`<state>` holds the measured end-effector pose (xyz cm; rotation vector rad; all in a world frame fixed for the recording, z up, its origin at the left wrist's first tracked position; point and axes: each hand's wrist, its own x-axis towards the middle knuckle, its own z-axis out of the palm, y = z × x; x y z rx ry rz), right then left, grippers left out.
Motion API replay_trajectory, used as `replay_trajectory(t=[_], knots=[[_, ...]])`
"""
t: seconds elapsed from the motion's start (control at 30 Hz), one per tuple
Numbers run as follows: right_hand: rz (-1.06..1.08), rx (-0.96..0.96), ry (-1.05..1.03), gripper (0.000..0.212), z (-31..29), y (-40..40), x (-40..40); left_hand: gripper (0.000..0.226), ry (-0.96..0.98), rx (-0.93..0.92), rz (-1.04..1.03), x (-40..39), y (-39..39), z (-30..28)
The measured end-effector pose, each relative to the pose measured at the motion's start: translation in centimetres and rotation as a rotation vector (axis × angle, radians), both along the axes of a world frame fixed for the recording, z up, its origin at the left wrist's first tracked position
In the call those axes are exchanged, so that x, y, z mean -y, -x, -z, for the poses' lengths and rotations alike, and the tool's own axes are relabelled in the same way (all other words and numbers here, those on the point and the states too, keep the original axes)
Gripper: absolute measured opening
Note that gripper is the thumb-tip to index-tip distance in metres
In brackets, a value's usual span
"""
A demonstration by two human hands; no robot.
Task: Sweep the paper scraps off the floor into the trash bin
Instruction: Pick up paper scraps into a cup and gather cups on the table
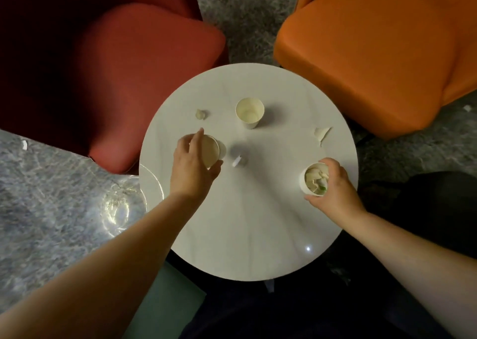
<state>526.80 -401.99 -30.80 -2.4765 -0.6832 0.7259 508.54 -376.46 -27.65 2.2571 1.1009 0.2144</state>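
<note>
Gripping one paper cup [210, 151] in our left hand [192, 163] and a scrap-filled cup [313, 180] in our right hand [333, 186] over the round table [247, 222], we risk spilling scraps if either tilts.

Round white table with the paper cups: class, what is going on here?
A person stands over the round white table. The left hand grips a tilted paper cup; the right hand holds a cup stuffed with paper scraps. A third, empty cup stands upright, with loose scraps on the tabletop.
</note>
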Motion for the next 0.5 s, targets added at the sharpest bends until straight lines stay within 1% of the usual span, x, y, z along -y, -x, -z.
replay_trajectory(t=[0.13,0.27,0.37,0.5], knots=[[0.017,-0.04,0.009,0.088,-0.1,-0.1,0.0,0.082,-0.025,0.161,-0.033,-0.9,-3.6,-1.9],[0.009,-0.082,0.004,0.083,-0.2,-0.8,-0.2,0.084,-0.04,0.211,-0.01,-1.2,-8.2,-3.3],[0.003,-0.107,-0.008,0.08,-0.5,-1.5,-0.5,0.085,-0.002,0.141,0.033,-1.5,-11.1,-3.1],[0.0,-0.133,-0.092,0.082,-1.3,-2.7,-1.1,0.084,-0.004,-0.061,0.097,-1.9,-13.3,-1.3]])
